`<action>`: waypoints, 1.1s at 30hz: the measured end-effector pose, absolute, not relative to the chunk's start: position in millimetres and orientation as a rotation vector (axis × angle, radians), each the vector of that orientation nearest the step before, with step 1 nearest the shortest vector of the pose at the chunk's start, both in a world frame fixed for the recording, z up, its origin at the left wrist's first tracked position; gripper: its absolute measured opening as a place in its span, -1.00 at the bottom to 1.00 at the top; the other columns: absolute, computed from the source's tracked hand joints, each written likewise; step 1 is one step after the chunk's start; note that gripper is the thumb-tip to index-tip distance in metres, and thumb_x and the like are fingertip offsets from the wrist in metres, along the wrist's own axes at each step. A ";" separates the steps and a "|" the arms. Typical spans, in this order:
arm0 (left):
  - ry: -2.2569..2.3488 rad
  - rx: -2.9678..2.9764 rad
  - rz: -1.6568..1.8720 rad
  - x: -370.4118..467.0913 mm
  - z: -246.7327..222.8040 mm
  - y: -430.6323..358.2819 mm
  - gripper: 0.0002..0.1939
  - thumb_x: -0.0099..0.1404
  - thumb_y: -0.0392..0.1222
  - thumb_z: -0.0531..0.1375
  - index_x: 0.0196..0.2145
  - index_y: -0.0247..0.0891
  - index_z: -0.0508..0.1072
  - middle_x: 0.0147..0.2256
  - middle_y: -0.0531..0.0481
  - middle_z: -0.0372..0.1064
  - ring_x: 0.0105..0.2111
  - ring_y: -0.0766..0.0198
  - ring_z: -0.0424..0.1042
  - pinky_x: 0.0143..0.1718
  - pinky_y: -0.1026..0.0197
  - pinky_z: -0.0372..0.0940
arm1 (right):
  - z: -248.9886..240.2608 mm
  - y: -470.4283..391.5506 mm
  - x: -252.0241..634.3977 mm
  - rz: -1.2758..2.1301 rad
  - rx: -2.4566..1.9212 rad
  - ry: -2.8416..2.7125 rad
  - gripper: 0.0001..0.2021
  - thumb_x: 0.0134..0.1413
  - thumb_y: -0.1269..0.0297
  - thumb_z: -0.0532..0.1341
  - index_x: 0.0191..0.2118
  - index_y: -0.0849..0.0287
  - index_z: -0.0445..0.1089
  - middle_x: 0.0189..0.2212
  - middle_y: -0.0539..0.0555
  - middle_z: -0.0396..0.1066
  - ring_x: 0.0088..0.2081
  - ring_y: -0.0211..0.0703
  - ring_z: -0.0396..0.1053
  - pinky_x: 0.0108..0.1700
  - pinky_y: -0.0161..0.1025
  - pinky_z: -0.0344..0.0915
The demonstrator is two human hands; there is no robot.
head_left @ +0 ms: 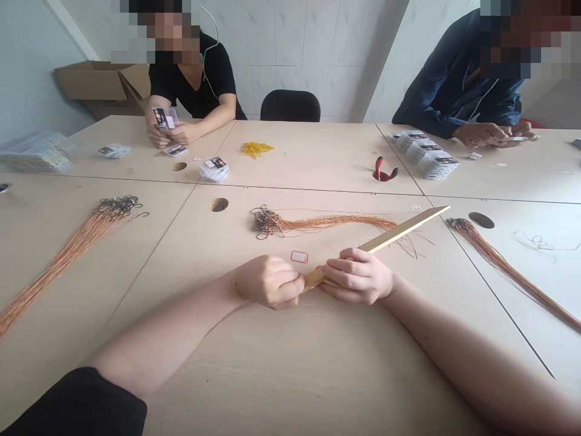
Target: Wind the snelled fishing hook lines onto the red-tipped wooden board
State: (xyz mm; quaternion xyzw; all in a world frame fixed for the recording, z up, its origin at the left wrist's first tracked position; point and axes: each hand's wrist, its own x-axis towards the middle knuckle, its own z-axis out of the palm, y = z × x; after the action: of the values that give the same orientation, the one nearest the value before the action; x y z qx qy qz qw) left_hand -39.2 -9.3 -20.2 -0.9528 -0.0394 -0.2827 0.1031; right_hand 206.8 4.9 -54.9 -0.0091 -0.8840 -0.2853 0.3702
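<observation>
A flat, pale wooden strip [403, 231] slants up to the right over the table, its far end cut at an angle. My left hand [275, 281] is closed around its lower end. Higher up, the fingers of my right hand [356, 277] wrap the same strip, a short gap from the left. Just beyond my hands lies a bundle of copper-coloured lines with dark hooks [265, 223], partly crossed by the strip. A small red-bordered label [299, 257] rests on the table near my left hand. Any smaller thing inside my fingers is hidden.
Similar hooked bundles lie at the left [115, 208] and right [499, 260]. Red-handled pliers [385, 172] stand in a table hole. Across the table [308, 163], two people handle small cards beside stacked clear packets [424, 154] and yellow pieces [255, 149].
</observation>
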 end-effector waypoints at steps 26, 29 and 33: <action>-0.866 -3.337 -1.229 -36.7 -33.4 -5.2 -0.93 0.06 -0.37 0.06 -0.48 -0.25 0.28 -0.65 0.14 0.19 -0.66 0.46 0.15 -0.63 0.39 0.11 | -53.5 6.0 203.2 -0.462 -0.394 -2.296 -0.71 0.02 0.39 0.28 -0.11 0.07 0.31 -0.22 0.03 0.36 -0.15 -0.21 0.35 -0.32 -0.24 0.27; -1.000 -3.389 -1.236 -37.9 -32.3 -6.4 -0.93 0.07 -0.38 0.09 -0.45 -0.27 0.32 -0.63 0.12 0.22 -0.64 0.44 0.18 -0.61 0.37 0.13 | -54.2 7.1 205.7 -0.519 -0.394 -2.335 -0.68 0.04 0.39 0.26 -0.06 0.04 0.30 -0.20 0.04 0.37 -0.09 -0.17 0.33 -0.28 -0.22 0.27; -1.416 -3.448 -1.273 -36.0 -28.3 -9.4 -0.97 0.09 -0.35 0.12 -0.45 -0.29 0.33 -0.60 0.07 0.30 -0.61 0.42 0.25 -0.60 0.37 0.15 | -50.0 9.4 208.0 -0.561 -0.380 -2.369 -0.68 0.05 0.41 0.24 -0.04 0.07 0.32 -0.17 0.07 0.38 -0.04 -0.14 0.30 -0.18 -0.19 0.29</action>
State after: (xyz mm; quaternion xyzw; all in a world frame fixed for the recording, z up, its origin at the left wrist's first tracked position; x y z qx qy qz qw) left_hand -36.0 -9.4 -28.3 -0.8068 -0.3313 -0.2979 -0.3879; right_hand 208.0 9.4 -50.0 -0.1455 -0.9068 -0.2146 0.3324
